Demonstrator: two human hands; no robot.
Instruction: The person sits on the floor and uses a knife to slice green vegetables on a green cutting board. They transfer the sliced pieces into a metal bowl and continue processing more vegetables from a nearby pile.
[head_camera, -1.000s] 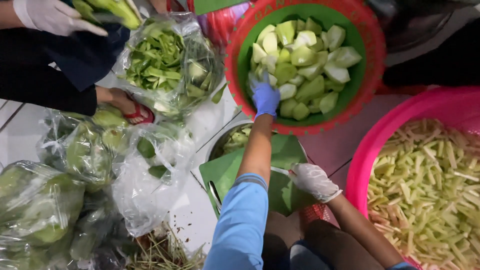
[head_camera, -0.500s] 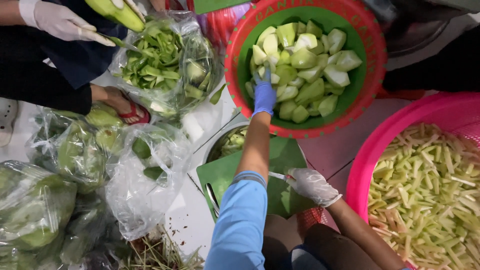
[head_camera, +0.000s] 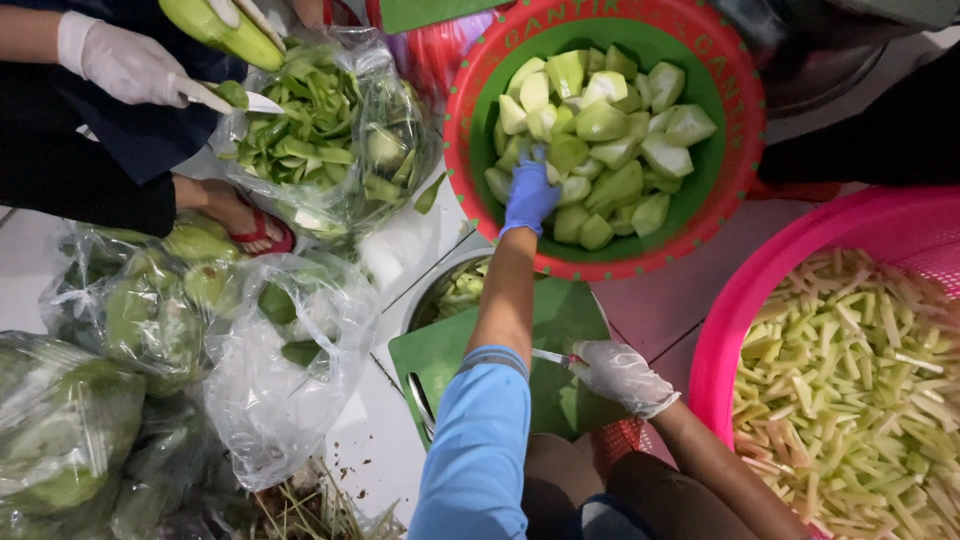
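My left hand (head_camera: 528, 195), in a blue glove with a blue sleeve behind it, reaches into a red basket with a green inside (head_camera: 735, 160). Its fingers lie among peeled pale-green fruit pieces (head_camera: 610, 120); I cannot make out whether they grip one. My right hand (head_camera: 622, 375), in a white glove, holds a small knife (head_camera: 550, 357) whose blade points left. The knife is over a green cutting board (head_camera: 565, 315) that lies close to my knees.
A pink basket (head_camera: 745, 300) of pale fruit strips stands at right. A metal bowl (head_camera: 440, 285) sits partly under the board. Clear bags of green fruit (head_camera: 150, 300) and peels (head_camera: 320, 130) crowd the left. Another person's white-gloved hand (head_camera: 125, 65) peels a green fruit (head_camera: 215, 25); their sandalled foot (head_camera: 250, 225) is nearby.
My left hand has stayed in the red basket, shifting slightly among the pieces. My right hand has kept the knife over the board. The other person's knife hand has moved right.
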